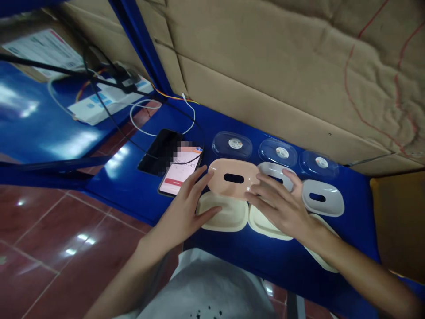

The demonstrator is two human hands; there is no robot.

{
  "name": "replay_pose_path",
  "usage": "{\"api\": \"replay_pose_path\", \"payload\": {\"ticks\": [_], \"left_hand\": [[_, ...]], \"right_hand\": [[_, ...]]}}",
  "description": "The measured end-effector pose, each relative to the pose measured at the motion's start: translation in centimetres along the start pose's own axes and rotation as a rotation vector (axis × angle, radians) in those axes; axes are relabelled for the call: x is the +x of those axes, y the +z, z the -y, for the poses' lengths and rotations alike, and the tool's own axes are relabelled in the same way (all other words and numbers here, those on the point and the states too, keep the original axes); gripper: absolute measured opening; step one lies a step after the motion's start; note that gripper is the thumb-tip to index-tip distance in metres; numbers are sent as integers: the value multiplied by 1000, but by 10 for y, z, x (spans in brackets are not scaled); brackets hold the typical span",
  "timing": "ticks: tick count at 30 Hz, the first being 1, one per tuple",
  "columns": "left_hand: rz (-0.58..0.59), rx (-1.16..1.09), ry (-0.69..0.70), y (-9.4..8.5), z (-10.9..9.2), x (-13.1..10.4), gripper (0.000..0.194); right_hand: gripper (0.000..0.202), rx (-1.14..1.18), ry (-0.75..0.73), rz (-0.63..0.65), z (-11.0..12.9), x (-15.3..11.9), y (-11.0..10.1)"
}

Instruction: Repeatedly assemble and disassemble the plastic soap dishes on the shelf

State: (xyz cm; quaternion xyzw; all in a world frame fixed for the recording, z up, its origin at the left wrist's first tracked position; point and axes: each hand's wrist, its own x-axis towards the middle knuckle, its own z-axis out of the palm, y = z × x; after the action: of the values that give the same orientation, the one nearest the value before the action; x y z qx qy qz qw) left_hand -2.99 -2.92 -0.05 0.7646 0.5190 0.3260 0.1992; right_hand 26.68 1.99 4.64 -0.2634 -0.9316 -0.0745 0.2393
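Note:
On the blue table lies a peach oval piece with a slot (pixel 226 169), between my two hands. My left hand (pixel 191 206) has its fingers spread at the piece's left edge, over a cream tray (pixel 232 217). The fingers of my right hand (pixel 282 204) are apart at its right edge, partly covering a second cream tray (pixel 262 221) and a white slotted piece (pixel 275 168). Another white slotted piece (pixel 327 206) lies to the right. A third cream tray (pixel 320 221) is partly under my right forearm. Three clear lids (pixel 221 144) with round stickers form the back row.
A lit phone (pixel 181 170) and a dark device (pixel 159 150) lie on the blue table (pixel 133 177) at the left, with cables (pixel 133 117) around them. Cardboard (pixel 265 79) stands behind, and a brown box (pixel 398 212) is at the right.

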Motion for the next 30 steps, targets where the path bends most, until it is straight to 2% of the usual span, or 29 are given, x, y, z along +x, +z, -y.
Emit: {"api": "replay_pose_path", "payload": {"ticks": [4, 7, 11, 13, 16, 19, 25, 30], "left_hand": [[43, -114, 44, -5, -2, 12, 96], [71, -171, -8, -12, -6, 8, 97], [35, -173, -75, -18, -8, -10, 105], [26, -163, -104, -17, -6, -23, 104], [4, -164, -147, -12, -2, -42, 99], [3, -152, -165, -6, -1, -52, 97], [107, -82, -98, -4, -4, -49, 94], [144, -26, -31, -6, -4, -46, 92]], "right_hand": [[33, 71, -3, 25, 16, -16, -13], [37, 162, 0, 3, 25, -28, -17], [35, 224, 8, -21, 33, -30, -14], [35, 180, 26, 34, 35, -28, -12], [47, 109, 69, 145, 36, -25, -7], [56, 111, 91, 198, 36, -26, -3], [61, 117, 116, 289, 35, -28, 1], [62, 116, 139, 283, 37, -27, -4]]}}
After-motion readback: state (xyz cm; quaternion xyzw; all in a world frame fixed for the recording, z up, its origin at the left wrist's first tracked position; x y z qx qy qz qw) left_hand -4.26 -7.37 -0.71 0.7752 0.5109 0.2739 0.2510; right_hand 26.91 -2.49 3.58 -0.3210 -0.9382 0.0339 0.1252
